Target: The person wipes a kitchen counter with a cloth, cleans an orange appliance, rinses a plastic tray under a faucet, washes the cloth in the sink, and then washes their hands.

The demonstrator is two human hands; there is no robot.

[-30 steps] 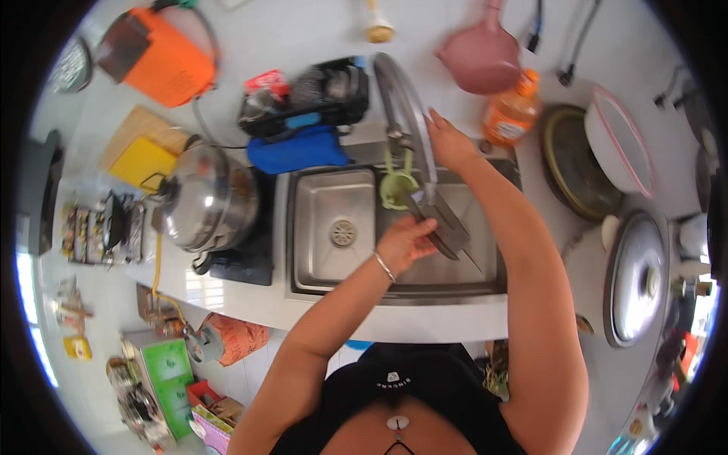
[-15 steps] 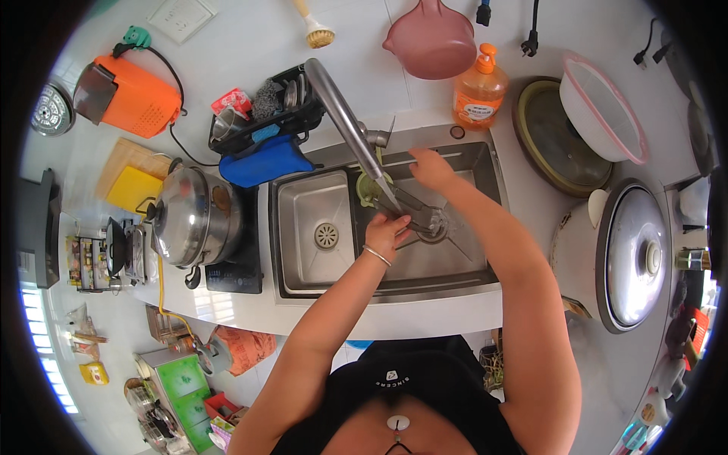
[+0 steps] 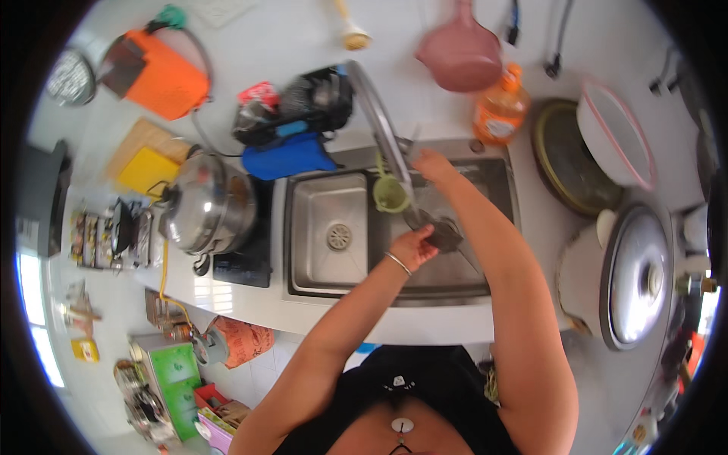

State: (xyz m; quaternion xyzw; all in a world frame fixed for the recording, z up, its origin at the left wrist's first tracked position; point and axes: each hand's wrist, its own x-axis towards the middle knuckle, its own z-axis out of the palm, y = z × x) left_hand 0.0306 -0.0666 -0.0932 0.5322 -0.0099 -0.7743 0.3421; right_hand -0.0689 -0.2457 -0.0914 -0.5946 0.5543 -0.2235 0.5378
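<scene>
A pale label is carried by the orange bottle at upper right, and a small white mark is printed on the black top at the bottom; both are too blurred to be read. One sink with two basins is set into the white counter mid-frame, with one tap arched above it and one green strainer beside the tap. Two pots are seen: a steel pot at left, a white pot at right. One pink pan is seen at top right, one blue cloth left of the tap. One dark tool, its kind blurred, is held over the right basin, right of centre, by the closed thumb and fingers of the left grip. The right grip is held near the tap; whether contact is made, and how far it is opened, cannot be told.
</scene>
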